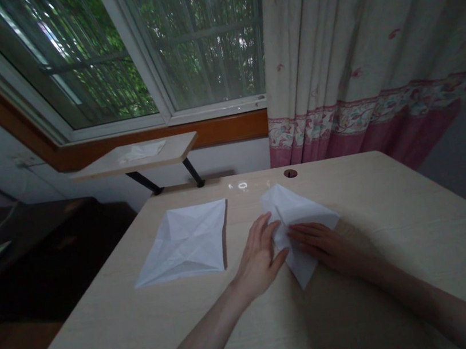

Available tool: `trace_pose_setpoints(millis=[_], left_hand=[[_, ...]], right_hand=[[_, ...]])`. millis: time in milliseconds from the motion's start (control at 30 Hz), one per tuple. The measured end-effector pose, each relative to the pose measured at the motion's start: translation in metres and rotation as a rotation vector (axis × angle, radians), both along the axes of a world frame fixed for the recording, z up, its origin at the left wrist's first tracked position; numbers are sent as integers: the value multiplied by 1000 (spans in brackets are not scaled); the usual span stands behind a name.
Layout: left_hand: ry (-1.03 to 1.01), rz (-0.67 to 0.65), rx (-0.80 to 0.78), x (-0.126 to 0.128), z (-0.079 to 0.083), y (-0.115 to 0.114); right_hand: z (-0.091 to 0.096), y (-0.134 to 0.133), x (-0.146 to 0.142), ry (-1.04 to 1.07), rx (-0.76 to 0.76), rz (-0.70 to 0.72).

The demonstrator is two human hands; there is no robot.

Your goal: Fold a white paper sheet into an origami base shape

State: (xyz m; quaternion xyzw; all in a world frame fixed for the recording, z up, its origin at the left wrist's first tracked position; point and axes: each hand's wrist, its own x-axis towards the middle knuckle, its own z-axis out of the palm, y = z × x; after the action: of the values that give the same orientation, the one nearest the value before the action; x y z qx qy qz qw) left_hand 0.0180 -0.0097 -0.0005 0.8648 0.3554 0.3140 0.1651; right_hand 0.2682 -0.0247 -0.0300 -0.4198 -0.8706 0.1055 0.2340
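A folded white paper lies on the light wooden table in front of me. My left hand rests flat at the paper's left edge, fingers stretched out and touching it. My right hand lies flat on the paper's lower right part, its fingers pointing left and pressing it down. A second white sheet, creased with fold lines, lies flat on the table to the left, apart from both hands.
A round cable hole sits near the table's far edge. Behind it are a small wooden shelf with paper on it, a window, and a patterned curtain at the right. A dark cabinet stands at the left.
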Motion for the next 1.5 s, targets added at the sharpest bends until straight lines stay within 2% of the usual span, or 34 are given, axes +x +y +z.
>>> trace_pose_setpoints(millis=[333, 567, 800, 1000, 1167, 1333, 1500], left_hand=[[-30, 45, 137, -3, -1, 1], [127, 29, 266, -5, 3, 2], [182, 7, 244, -4, 9, 4], [233, -25, 147, -3, 2, 7], [228, -110, 125, -4, -1, 7], [250, -173, 106, -5, 0, 7], [228, -317, 70, -5, 2, 3]], right_hand=[[4, -1, 1, -5, 23, -26], [-1, 3, 0, -52, 49, -61], [1, 3, 0, -63, 44, -51], [-2, 4, 1, -45, 34, -44], [-5, 4, 1, -39, 65, -44], [-11, 6, 4, -32, 116, -119], [-17, 10, 7, -73, 124, -224]])
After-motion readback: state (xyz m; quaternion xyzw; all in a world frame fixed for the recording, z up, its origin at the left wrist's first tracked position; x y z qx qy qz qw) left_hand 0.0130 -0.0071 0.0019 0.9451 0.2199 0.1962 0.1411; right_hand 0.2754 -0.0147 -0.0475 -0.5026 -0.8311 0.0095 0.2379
